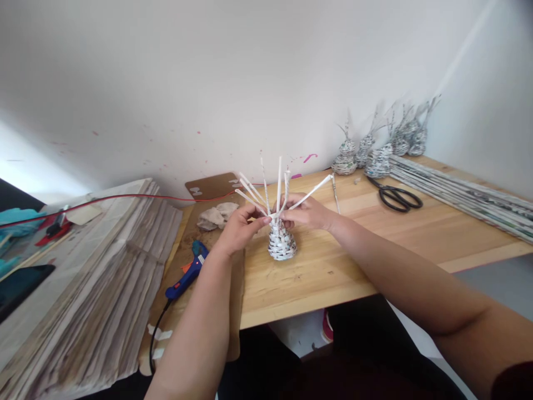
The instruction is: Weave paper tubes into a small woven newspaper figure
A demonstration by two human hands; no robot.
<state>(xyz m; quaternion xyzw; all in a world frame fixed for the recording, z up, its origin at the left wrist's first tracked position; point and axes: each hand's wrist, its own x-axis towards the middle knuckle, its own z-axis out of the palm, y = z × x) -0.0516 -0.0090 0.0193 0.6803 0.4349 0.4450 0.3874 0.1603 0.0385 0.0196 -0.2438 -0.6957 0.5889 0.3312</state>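
Observation:
A small woven paper basket [282, 243], made of rolled newspaper strips, stands upright on the wooden table in front of me. Several white paper stakes [279, 180] fan out from its narrow neck. My left hand [245, 223] grips the neck from the left, thumb and fingers pressed together at the base of the stakes. On the other side, my right hand [306, 212] is closed at the neck among the right-hand stakes; its fingertips are partly hidden behind them. One long stake leans out to the right over that hand.
Left of the basket lie a blue glue gun [189, 272] and a crumpled cloth [217, 215] on a brown board [233, 289]. A tall newspaper stack [125, 278] fills the left. Black scissors [397, 197], paper rods [462, 194] and several woven pieces [345, 158] are at the right.

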